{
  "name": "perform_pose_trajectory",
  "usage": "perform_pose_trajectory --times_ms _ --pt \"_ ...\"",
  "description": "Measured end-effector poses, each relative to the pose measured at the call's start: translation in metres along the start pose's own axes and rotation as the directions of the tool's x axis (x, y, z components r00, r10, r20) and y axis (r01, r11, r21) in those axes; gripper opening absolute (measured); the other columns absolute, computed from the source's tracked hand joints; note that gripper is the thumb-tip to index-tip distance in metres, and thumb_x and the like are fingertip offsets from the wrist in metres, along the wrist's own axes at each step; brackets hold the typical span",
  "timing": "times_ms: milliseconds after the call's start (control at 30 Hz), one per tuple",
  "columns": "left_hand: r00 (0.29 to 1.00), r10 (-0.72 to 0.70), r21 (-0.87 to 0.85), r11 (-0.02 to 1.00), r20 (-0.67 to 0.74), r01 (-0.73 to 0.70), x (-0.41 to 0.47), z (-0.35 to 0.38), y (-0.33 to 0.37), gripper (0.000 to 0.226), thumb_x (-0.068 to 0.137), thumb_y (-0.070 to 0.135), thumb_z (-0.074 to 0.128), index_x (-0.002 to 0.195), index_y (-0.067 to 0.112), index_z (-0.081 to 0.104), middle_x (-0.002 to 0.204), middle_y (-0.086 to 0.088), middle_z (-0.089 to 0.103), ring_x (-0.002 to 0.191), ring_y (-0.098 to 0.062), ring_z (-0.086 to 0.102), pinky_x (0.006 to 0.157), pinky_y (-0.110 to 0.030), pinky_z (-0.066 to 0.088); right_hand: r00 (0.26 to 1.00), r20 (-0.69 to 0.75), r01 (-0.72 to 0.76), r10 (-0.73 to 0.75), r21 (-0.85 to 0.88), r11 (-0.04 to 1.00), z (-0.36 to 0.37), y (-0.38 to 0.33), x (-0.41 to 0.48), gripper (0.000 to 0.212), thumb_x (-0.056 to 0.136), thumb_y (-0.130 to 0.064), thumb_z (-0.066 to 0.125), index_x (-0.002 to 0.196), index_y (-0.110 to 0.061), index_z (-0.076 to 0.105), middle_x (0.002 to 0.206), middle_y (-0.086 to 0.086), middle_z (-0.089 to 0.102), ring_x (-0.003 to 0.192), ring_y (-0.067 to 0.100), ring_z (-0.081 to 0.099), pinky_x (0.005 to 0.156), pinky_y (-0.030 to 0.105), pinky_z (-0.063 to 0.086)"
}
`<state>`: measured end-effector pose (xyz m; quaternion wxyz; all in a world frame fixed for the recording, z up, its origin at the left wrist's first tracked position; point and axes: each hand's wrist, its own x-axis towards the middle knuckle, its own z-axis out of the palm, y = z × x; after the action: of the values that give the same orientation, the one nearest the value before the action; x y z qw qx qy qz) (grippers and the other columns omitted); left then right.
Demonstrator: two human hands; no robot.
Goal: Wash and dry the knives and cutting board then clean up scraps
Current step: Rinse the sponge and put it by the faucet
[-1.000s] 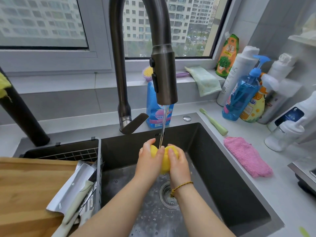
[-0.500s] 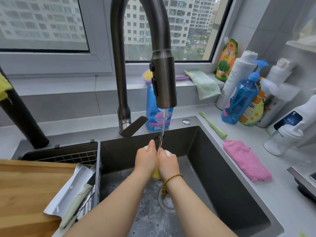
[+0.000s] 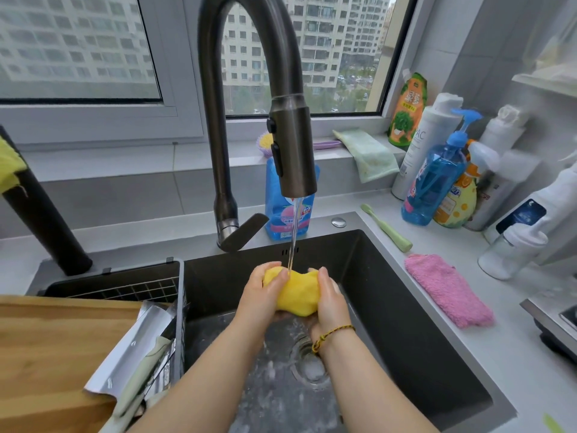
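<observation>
A yellow cloth is bunched between both hands over the dark sink, under a thin stream of water from the tall faucet. My left hand grips its left side and my right hand grips its right side. A wooden cutting board lies at the left edge. Cleaver blades lean in the drain basket beside it.
A pink cloth and a green brush lie on the counter right of the sink. Several bottles stand at the back right. A blue detergent bottle stands behind the faucet, and a green cloth hangs off the sill.
The hands pressed together and squeezed the cloth half a second ago; now they have spread apart and more of the yellow cloth shows under the water.
</observation>
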<state>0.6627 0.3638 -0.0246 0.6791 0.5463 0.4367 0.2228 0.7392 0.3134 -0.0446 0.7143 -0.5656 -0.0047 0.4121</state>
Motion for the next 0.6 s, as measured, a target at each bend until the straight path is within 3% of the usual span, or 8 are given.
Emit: perform_pose_trajectory --times_ms 67,133,233,333,400,500,600 --pt "0.99 0.113 0.144 0.984 -0.082 -0.101 -0.002 -0.002 -0.003 0.029 0.095 0.02 0.046 0.123 0.024 0.046 0.116 0.0 0.044 0.096 -0.015 0.047 0.069 -0.028 0.05 0.997 0.072 0.013 -0.014 0.015 1.0 -0.003 0.001 -0.006 0.022 0.097 -0.025 0.041 0.119 -0.024 0.045 0.098 0.002 0.052 0.083 0.019 0.056 0.06 0.036 0.052" --pt "0.968 0.203 0.257 0.953 -0.147 -0.161 -0.002 -0.003 -0.003 0.034 0.095 0.016 0.045 0.129 0.02 0.045 0.121 0.0 0.046 0.105 -0.015 0.046 0.083 -0.026 0.042 0.988 0.127 0.103 -0.086 -0.137 0.985 -0.005 0.002 -0.011 0.022 0.097 -0.019 0.04 0.116 -0.03 0.043 0.102 -0.002 0.048 0.086 0.017 0.055 0.062 0.035 0.053" --pt "0.954 0.232 0.33 0.93 -0.191 -0.16 0.0 -0.005 -0.007 0.031 0.095 0.007 0.042 0.124 0.014 0.051 0.126 -0.005 0.051 0.112 -0.019 0.047 0.085 -0.026 0.036 0.954 0.149 0.298 -0.258 -0.499 0.814 -0.004 0.007 -0.011 0.026 0.096 -0.015 0.042 0.119 -0.021 0.052 0.114 0.002 0.049 0.088 0.01 0.051 0.074 0.025 0.048" --pt "0.943 0.239 0.318 0.935 -0.232 -0.158 0.003 -0.004 -0.01 0.03 0.095 0.006 0.038 0.121 0.012 0.051 0.123 -0.007 0.051 0.105 -0.018 0.047 0.081 -0.025 0.035 0.936 0.169 0.341 -0.308 -0.648 0.681 0.003 0.006 -0.01 0.031 0.092 -0.021 0.05 0.121 -0.011 0.052 0.124 0.006 0.049 0.099 0.009 0.045 0.081 0.02 0.04" --pt "0.943 0.238 0.301 0.94 -0.231 -0.163 0.004 -0.001 -0.01 0.026 0.097 0.013 0.037 0.119 0.011 0.051 0.115 -0.006 0.052 0.096 -0.014 0.045 0.077 -0.023 0.034 0.956 0.173 0.291 -0.235 -0.641 0.711 0.011 0.006 -0.012 0.039 0.09 -0.029 0.052 0.123 -0.01 0.045 0.115 0.004 0.049 0.097 0.01 0.046 0.078 0.022 0.039" --pt "0.961 0.184 0.302 0.946 -0.206 -0.116 0.009 0.006 -0.007 0.024 0.099 0.027 0.034 0.099 0.009 0.05 0.089 -0.002 0.053 0.073 -0.009 0.047 0.059 -0.023 0.035 0.972 0.156 0.233 -0.173 -0.584 0.778 0.021 0.007 -0.012 0.027 0.093 -0.036 0.045 0.107 -0.013 0.045 0.097 0.001 0.053 0.082 0.008 0.051 0.066 0.02 0.043" --pt "0.978 0.15 0.456 0.887 -0.143 -0.07 0.021 0.006 -0.012 0.032 0.1 0.029 0.03 0.084 0.01 0.05 0.073 0.001 0.047 0.061 -0.004 0.041 0.052 -0.017 0.032 0.977 0.127 0.213 -0.173 -0.65 0.729 0.027 0.009 -0.006 0.033 0.096 -0.039 0.036 0.094 -0.009 0.049 0.081 -0.001 0.053 0.074 0.011 0.051 0.061 0.022 0.038"
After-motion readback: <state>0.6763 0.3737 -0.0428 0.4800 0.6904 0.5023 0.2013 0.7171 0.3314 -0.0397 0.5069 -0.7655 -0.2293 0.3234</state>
